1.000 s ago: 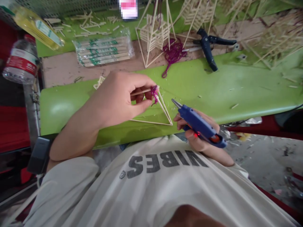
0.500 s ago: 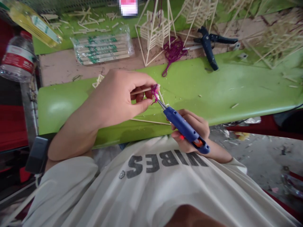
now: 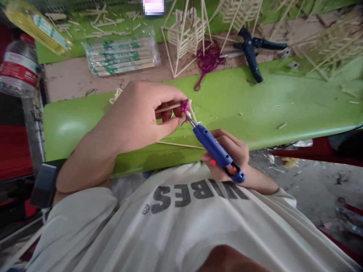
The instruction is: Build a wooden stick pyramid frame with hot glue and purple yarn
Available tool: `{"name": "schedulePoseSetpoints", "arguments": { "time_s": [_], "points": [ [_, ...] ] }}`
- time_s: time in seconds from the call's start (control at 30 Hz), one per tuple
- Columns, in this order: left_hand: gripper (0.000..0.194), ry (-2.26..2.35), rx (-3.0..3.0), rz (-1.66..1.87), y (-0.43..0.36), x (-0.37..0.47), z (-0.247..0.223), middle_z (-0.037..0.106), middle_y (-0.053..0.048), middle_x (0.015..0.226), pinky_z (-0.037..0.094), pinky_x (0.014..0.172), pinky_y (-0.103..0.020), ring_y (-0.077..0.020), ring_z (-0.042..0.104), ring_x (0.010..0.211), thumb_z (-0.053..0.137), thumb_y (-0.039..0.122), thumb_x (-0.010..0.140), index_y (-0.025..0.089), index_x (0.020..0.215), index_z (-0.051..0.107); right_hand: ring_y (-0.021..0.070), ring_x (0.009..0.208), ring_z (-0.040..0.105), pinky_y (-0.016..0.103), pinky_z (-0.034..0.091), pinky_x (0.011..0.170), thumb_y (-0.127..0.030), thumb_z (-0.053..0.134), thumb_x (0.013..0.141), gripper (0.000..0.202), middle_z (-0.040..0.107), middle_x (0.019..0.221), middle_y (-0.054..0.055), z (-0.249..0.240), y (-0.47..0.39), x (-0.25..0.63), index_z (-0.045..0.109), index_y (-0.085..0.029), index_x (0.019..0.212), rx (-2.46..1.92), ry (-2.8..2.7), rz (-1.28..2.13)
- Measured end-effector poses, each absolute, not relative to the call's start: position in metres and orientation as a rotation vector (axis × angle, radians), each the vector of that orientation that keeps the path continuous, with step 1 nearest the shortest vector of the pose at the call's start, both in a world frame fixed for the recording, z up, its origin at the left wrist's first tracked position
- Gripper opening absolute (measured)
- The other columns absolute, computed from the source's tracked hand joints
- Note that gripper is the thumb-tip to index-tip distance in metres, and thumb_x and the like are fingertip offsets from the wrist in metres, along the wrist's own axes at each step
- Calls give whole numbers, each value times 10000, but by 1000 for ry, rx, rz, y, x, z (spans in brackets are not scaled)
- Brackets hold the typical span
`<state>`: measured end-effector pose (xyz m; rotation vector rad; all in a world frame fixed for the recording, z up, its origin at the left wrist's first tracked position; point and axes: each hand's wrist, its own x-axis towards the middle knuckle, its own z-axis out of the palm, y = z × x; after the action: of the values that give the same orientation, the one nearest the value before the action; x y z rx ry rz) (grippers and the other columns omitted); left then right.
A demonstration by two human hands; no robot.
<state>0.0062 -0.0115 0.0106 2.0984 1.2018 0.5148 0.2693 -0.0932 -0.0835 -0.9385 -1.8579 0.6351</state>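
Observation:
Between the thumb and fingers of my left hand [image 3: 144, 113] is a thin wooden stick [image 3: 173, 107], with purple string [image 3: 185, 105] tied around its end near my fingertips. Another stick slants down from that joint, and a longer stick [image 3: 178, 144] lies lower down, partly behind my right hand. My right hand [image 3: 231, 151] is wrapped round a blue hot glue gun [image 3: 217, 149], whose metal nozzle meets the white blob just under the string. A red light glows by the grip. Whether the nozzle presses on the stick itself I cannot tell.
Beyond my hands lie a plastic pack of sticks [image 3: 121, 56], a purple string heap [image 3: 210, 58], a dark-handled cutter [image 3: 251, 54] and stick-built frames [image 3: 185, 36]. Two bottles, one of yellow liquid [image 3: 42, 32] and one red-labelled [image 3: 19, 70], are at left. Scraps litter the green surface [image 3: 283, 98].
The glue gun and my right hand have shifted slightly left and up, the nozzle staying at the string-tied joint. My left hand has barely moved; the view has tilted a little.

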Motion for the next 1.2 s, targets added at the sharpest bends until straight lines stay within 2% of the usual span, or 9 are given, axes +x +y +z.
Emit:
{"name": "schedulePoseSetpoints", "arguments": {
  "time_s": [0.23,0.43,0.63,0.77,0.97,1.2],
  "points": [
    [198,1200,2098,532,-11,6,9,804,24,961,473,715,-253,-100,644,808,729,212,1013,247,1162,855,189,740,721,319,592,596,-263,808,916,205,770,1027,66,-85,-97,270,628,-269,1013,-968,-1882,587],
    [199,1184,2094,586,-10,7,6,822,30,969,461,698,-271,-106,652,792,777,219,980,274,1140,880,182,753,717,313,600,617,-248,801,908,200,784,1042,73,-85,-98,271,627,-261,1006,-999,-1897,547],
    [129,1205,2095,585,-12,8,9,712,35,815,434,708,-290,-92,539,715,794,241,994,266,1100,864,187,718,710,325,594,591,-292,813,921,168,771,995,64,-84,-101,270,659,-262,980,-1038,-1826,522],
    [132,1203,2091,541,-8,6,7,725,20,808,489,708,-311,-119,582,704,784,272,996,283,1110,851,185,697,696,326,581,571,-310,806,934,151,770,975,54,-81,-102,269,678,-266,1002,-1037,-1837,529],
    [151,1245,2116,519,-7,4,4,777,0,862,583,726,-297,-157,698,794,774,315,1006,295,1142,839,187,729,712,327,591,580,-291,808,931,195,782,1031,70,-81,-101,268,632,-262,1009,-981,-1870,569],
    [127,1226,2136,508,-6,4,4,757,0,846,571,706,-292,-144,654,734,779,318,998,297,1115,824,192,729,700,342,602,579,-295,818,933,214,767,1016,66,-82,-100,266,621,-273,1015,-994,-1873,568]
  ]
}}
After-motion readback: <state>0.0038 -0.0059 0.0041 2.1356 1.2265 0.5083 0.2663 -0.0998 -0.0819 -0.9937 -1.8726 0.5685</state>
